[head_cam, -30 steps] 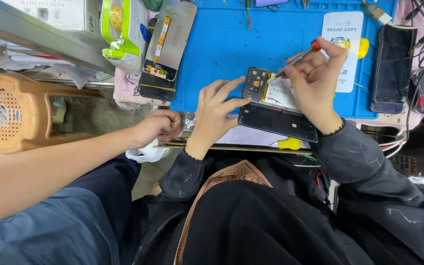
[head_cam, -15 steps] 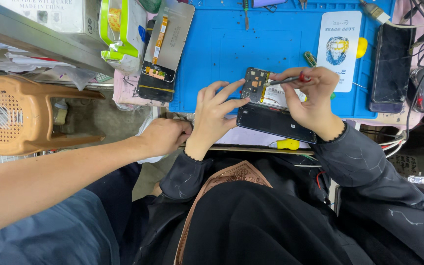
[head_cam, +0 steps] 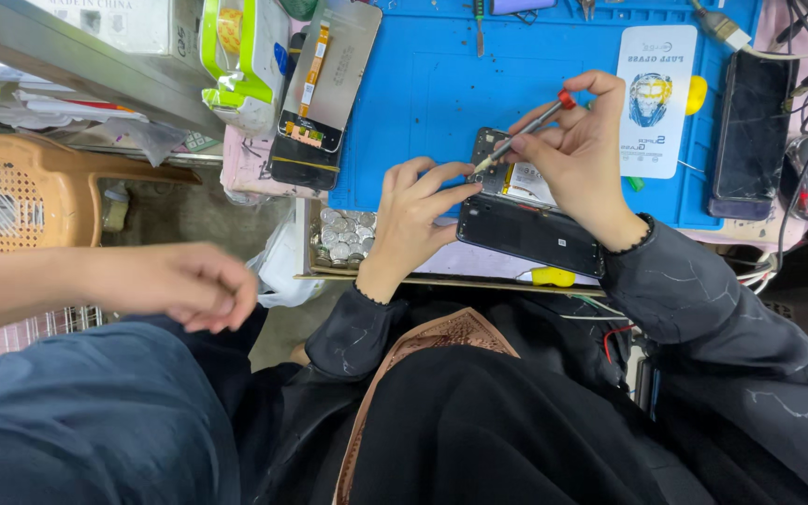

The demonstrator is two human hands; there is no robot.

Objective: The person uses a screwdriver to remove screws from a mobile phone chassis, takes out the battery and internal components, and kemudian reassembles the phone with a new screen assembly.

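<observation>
the opened phone (head_cam: pixel 527 213) lies on the near edge of the blue mat (head_cam: pixel 423 84), back off, boards showing at its far end. half a second ago the screwdriver (head_cam: pixel 522 130) lay nearly flat by the phone's top; now it's tilted up, red cap high, tip down on the top-left corner. my read: the tip is set on a screw there, though the screw itself is too small to see. right hand (head_cam: pixel 580 154) pinches the shaft between thumb and fingertips. left hand (head_cam: pixel 416 217) lies flat with fingers spread, fingertips steadying the phone's left edge, much as before.

the co-worker's hand (head_cam: pixel 194 285), which was up at the bench edge a moment ago, has pulled back to the left, fingers curled loosely; whether it holds anything, can't tell.

right hand covers part of the phone's innards. a tray of coins (head_cam: pixel 343 234) sits just left of the left hand. a second opened phone (head_cam: pixel 322 89) lies at the mat's far-left corner.
</observation>
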